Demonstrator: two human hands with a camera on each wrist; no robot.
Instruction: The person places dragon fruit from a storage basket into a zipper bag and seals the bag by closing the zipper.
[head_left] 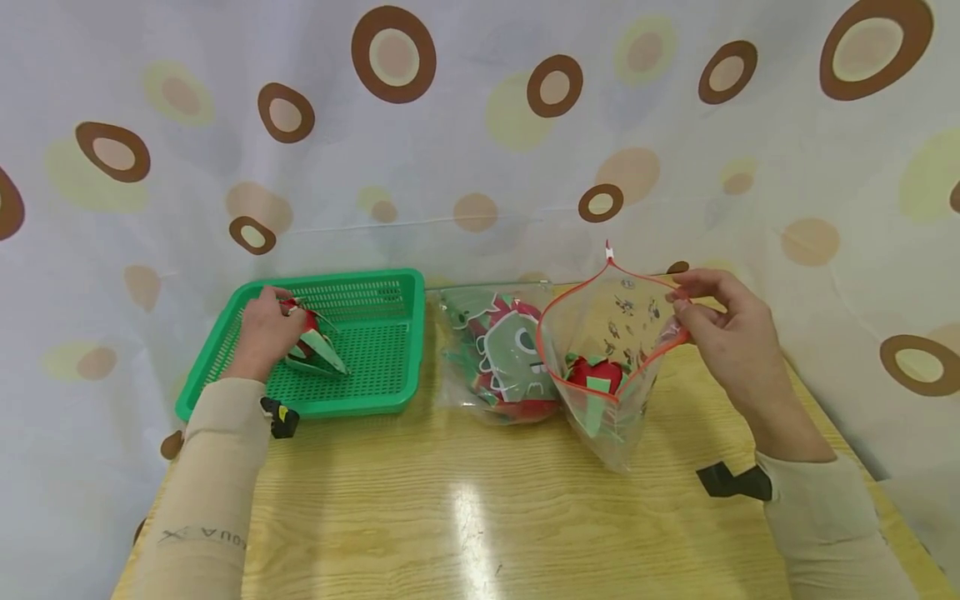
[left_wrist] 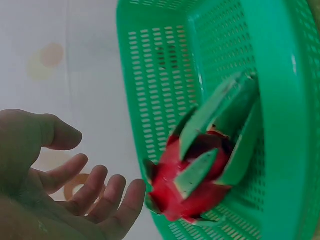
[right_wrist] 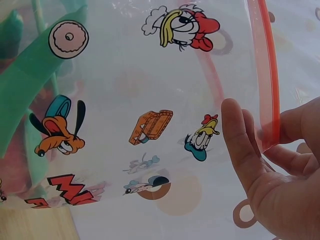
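Inside the green plastic basket (head_left: 375, 406) lies a red dragon fruit (left_wrist: 195, 187) with long green scales. My left hand (head_left: 264, 333) is over the basket's left side, right by this fruit; in the left wrist view its fingers are loosely bent and spread, with nothing between them. At the right, my right hand (head_left: 738, 342) pinches the red zip edge of a clear bag (head_left: 611, 437) printed with cartoon figures. The bag's mouth is spread apart, and another dragon fruit (head_left: 592, 375) sits inside it. In the right wrist view, thumb and fingers lie on either side of the edge (right_wrist: 269, 100).
Between basket and held bag stands a filled clear bag (head_left: 517, 358) with a cartoon monster print and red and green contents. All rest on a wooden table (head_left: 390, 508). A patterned white sheet (head_left: 465, 125) hangs close behind.
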